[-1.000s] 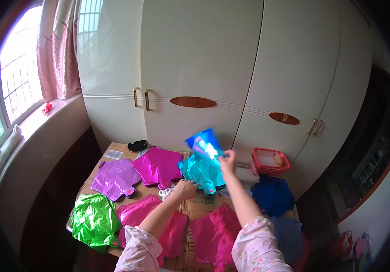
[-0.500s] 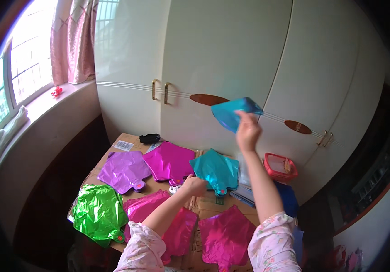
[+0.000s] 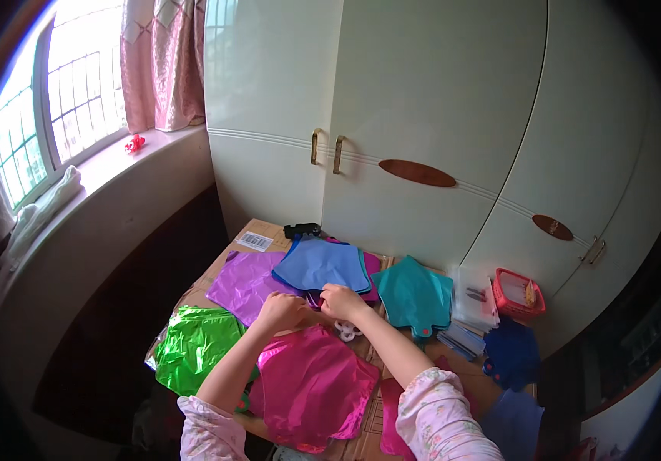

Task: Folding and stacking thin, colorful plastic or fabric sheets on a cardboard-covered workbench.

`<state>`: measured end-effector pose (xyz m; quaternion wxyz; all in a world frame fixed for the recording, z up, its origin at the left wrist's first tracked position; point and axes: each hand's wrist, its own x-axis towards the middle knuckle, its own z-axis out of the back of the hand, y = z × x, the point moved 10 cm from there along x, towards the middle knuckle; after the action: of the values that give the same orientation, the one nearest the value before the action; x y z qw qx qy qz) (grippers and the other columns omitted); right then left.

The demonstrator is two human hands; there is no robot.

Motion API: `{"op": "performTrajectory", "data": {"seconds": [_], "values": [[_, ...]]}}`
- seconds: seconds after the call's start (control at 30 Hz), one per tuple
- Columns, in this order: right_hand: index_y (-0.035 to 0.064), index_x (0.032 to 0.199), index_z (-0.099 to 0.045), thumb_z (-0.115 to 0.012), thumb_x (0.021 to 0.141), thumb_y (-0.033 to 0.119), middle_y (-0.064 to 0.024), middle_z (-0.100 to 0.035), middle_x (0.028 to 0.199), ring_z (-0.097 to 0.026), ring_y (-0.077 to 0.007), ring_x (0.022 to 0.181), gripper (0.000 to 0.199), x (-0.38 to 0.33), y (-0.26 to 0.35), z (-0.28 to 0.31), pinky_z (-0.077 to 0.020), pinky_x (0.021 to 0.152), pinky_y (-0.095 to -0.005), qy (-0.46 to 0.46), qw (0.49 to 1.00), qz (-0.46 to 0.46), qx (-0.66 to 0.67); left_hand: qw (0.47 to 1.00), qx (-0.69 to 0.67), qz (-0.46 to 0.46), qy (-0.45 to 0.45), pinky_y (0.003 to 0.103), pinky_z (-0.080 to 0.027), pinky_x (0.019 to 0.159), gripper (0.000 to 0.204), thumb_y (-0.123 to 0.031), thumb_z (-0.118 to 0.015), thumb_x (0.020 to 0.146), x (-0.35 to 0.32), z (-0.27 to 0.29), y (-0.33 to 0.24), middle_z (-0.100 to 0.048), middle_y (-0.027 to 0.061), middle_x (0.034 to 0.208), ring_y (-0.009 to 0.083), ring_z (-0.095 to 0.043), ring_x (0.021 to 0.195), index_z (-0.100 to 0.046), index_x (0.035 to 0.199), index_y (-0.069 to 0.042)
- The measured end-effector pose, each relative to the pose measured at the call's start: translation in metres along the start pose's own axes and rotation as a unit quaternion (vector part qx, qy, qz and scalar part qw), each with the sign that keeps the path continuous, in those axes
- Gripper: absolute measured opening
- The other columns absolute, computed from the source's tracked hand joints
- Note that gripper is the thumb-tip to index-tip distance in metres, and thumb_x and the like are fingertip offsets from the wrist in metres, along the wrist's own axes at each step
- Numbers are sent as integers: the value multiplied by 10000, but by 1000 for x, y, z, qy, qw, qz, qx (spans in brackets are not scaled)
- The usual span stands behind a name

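Curled fingers [image 3: 330,290], both hands in at the near edge of the blue foil sheets [image 3: 321,263]!
Left hand [image 3: 283,311] beside right hand [image 3: 341,303]; whether either pinches, I can't tell. The blue lies over magenta foil [image 3: 374,267], purple foil [image 3: 242,283] left, teal foil [image 3: 413,293] right, pink foil [image 3: 315,388] nearer, cardboard [image 3: 269,227] underneath.

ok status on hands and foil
Left hand and right hand close together at near edge of blue foil, grip unclear. Foil overlaps magenta sheets. White loops nearby.
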<state>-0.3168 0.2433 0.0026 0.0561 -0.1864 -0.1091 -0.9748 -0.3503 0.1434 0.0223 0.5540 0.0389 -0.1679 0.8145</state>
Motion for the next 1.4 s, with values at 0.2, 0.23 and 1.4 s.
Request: {"op": "performTrajectory", "data": {"seconds": [0.2, 0.23, 1.4], "values": [[36, 818, -680, -606, 798, 167, -128, -628, 892, -631, -317, 845, 152, -4, -6, 1, -517, 775, -405, 9, 998, -49, 38, 999, 28, -41, -7, 427, -493, 744, 202, -265, -529, 817, 11, -15, 1, -683, 84, 792, 272, -666, 767, -665, 831, -117], [44, 849, -698, -609, 800, 164, -125, -641, 910, -634, -316, 846, 157, -5, -13, -1, -516, 774, -403, 14, 995, -83, 47, 998, 30, -46, -4, 435, -492, 753, 205, -269, -526, 819, 12, -19, 1, -688, 88, 794, 272, -672, 759, -664, 829, -117], [41, 802, -654, -681, 822, 51, 4, -638, 737, -554, -75, 659, 35, -48, -145, 71, -447, 615, -240, -290, 741, -325, 512, 984, 125, -102, 78, 421, -399, 1000, 438, -215, -441, 881, 32, -43, -41, -616, 178, 1133, 281, -595, 1083, -505, 1314, -228]]}}
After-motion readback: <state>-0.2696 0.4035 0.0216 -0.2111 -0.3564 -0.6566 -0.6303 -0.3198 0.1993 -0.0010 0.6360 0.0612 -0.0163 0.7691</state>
